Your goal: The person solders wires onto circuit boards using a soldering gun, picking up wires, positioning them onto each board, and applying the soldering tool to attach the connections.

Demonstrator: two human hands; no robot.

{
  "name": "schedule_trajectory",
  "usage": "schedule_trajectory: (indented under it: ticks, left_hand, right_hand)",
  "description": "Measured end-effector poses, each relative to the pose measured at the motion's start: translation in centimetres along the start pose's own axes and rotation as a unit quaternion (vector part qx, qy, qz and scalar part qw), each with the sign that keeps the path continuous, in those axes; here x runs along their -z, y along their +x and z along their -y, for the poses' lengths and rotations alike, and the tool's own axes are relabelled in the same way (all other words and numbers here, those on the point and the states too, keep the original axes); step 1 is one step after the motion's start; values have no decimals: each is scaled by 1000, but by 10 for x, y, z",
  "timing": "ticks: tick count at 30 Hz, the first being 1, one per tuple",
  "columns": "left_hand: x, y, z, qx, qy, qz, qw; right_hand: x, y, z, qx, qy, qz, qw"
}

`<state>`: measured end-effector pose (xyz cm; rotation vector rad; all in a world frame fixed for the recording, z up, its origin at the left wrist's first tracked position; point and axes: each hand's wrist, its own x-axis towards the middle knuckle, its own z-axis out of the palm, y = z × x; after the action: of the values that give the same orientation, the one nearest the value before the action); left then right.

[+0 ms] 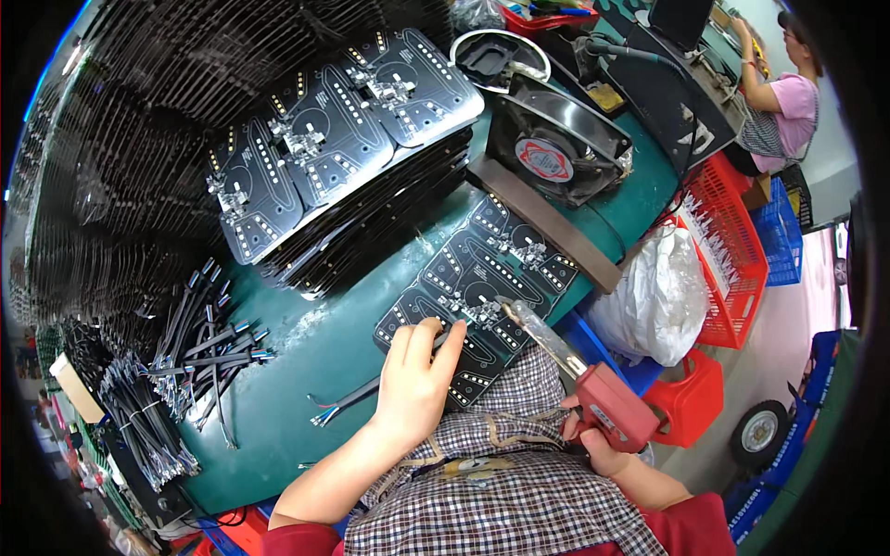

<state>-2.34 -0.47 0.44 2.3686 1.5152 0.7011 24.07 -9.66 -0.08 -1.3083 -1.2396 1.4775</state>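
Observation:
A black circuit board panel (456, 261) with rows of small light pads and metal connectors lies at the near edge of the green table (278, 389). My left hand (414, 382) rests over its near-left part, the fingers closed on a black cable (358, 396). Coloured wire ends fan out from the cable's left end; the other end is partly hidden by my fingers. A red soldering gun (614, 405) is gripped in my right hand (598, 448). Its long metal tip reaches the connectors at the board's middle, just right of my left fingertips; contact is hard to tell.
A tall stack of similar panels (324, 157) stands behind, with more racked at far left. Bundled cables (148, 426) lie left. A dark bar (547, 225) and a fan (556, 148) sit beyond the board. Red crates (732, 250) and a white bag (654, 296) stand right; another person works far right.

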Motion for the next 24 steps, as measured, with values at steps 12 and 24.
schedule_trajectory:
  ticks: [12,24]
  left_hand:
    - [-11,2,-5,11,42,5,999]
    - [-11,3,-2,20,10,15,1000]
  right_hand:
    - [-14,14,13,-50,64,6,997]
    - [-12,12,6,-80,29,13,996]
